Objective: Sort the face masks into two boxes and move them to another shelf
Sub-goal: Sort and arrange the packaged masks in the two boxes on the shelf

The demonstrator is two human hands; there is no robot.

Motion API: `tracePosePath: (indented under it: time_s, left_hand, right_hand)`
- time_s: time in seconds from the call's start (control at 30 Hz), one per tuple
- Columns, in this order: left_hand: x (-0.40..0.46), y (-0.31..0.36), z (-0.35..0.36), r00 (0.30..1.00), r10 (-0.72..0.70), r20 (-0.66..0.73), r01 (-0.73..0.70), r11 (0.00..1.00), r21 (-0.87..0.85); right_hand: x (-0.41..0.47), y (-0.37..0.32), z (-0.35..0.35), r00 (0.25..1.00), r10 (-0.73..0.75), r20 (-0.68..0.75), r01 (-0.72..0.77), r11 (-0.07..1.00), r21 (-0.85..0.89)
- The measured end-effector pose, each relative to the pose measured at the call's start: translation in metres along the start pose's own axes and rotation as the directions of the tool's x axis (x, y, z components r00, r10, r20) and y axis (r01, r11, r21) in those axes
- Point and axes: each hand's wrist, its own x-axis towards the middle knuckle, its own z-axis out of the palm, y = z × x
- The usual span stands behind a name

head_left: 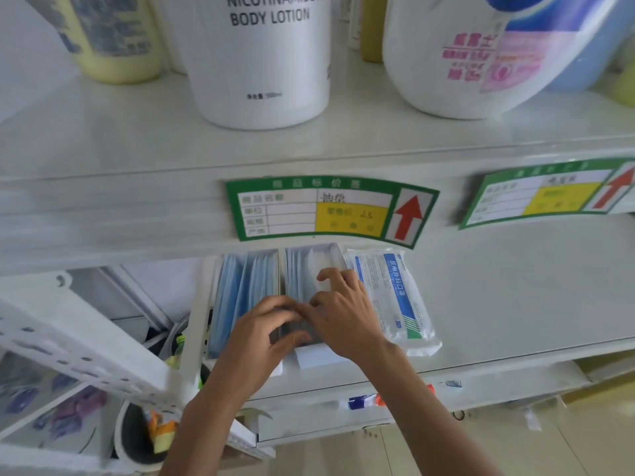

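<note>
pale blue face masks (240,290) stand on edge in two white open boxes (319,357) side by side on the lower white shelf (515,304), their long edges running front to back. the left hand (264,333) and right hand (338,321) meet over the right box, fingers curled and pinching masks there. just beside lies a sealed clear mask packet (395,297) with a blue printed stripe. above, a white bottle (261,56) reads "body lotion"; a green price tag (326,209) bears a red arrow.
</note>
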Motion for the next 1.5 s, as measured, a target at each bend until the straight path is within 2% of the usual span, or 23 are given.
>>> tracePosePath:
  time_s: [0.17, 0.33, 0.43, 0.63, 0.83, 1.03, 1.13, 1.27, 1.4, 1.5]
  left_hand:
    - [-0.002, -0.001, 0.002, 0.999, -0.055, -0.004, 0.055, 0.998, 0.043]
    - [-0.003, 0.003, 0.001, 0.997, -0.075, -0.026, 0.076, 0.997, 0.02]
    - [-0.002, 0.004, -0.001, 0.997, -0.076, -0.028, 0.076, 0.997, -0.01]
    - [-0.003, 0.005, 0.0, 0.997, -0.071, -0.04, 0.071, 0.997, -0.011]
    - [-0.003, 0.005, -0.001, 0.996, -0.076, -0.047, 0.075, 0.997, -0.02]
    - [-0.003, 0.006, -0.001, 0.997, -0.055, -0.049, 0.054, 0.998, -0.014]
    - [-0.003, 0.007, -0.002, 0.997, -0.052, -0.054, 0.051, 0.999, -0.015]
    - [-0.001, 0.011, -0.004, 0.999, -0.008, -0.052, 0.006, 0.999, -0.043]
    - [0.0, 0.01, -0.003, 0.993, -0.009, -0.116, 0.005, 0.999, -0.036]
    - [-0.001, 0.007, -0.001, 0.989, -0.057, -0.137, 0.047, 0.996, -0.072]
  right_hand:
    - [-0.002, 0.006, 0.005, 0.994, -0.005, -0.11, 0.015, 0.996, 0.088]
    - [-0.001, 0.0, 0.002, 0.975, 0.163, -0.151, -0.12, 0.959, 0.258]
    - [-0.002, -0.001, 0.0, 0.975, 0.179, -0.132, -0.129, 0.939, 0.319]
    - [-0.003, -0.001, 0.001, 0.974, 0.198, -0.109, -0.163, 0.95, 0.267]
    - [0.003, -0.004, 0.0, 0.974, 0.222, -0.052, -0.216, 0.97, 0.111]
    - [0.001, -0.007, 0.001, 0.967, 0.2, -0.16, -0.171, 0.969, 0.177]
    - [-0.001, -0.006, 0.002, 0.975, 0.105, -0.194, -0.083, 0.99, 0.118]
    - [-0.001, -0.008, -0.002, 0.994, -0.055, -0.091, 0.058, 0.998, 0.027]
    - [-0.002, -0.02, -0.003, 1.0, -0.003, -0.013, 0.003, 1.0, 0.011]
    - [-0.001, -0.027, -0.002, 0.998, 0.05, 0.031, -0.048, 0.996, -0.079]
